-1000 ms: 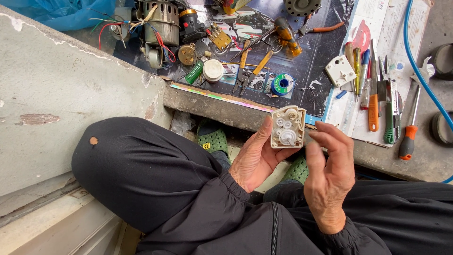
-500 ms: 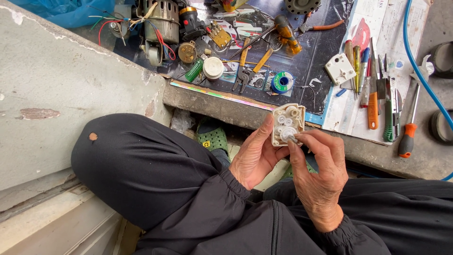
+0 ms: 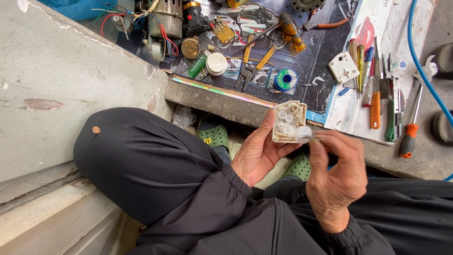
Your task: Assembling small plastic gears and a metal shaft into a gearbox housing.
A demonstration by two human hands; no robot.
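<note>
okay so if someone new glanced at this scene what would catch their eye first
Probably the open white gearbox full of small white gears, held up in the left hand while the right hand pinches a small white part at its lower corner. Beyond it, a dark mat is strewn with tools, and screwdrivers lie in a row to the right.

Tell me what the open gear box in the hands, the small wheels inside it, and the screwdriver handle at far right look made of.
Gear box, held in the left hand: off-white plastic by its look, matte, moulded edges. Small wheels: likely translucent white plastic, slightly glossy. Screwdriver handle: orange and black, probably plastic or rubber; its shaft looks like bare metal.
</note>
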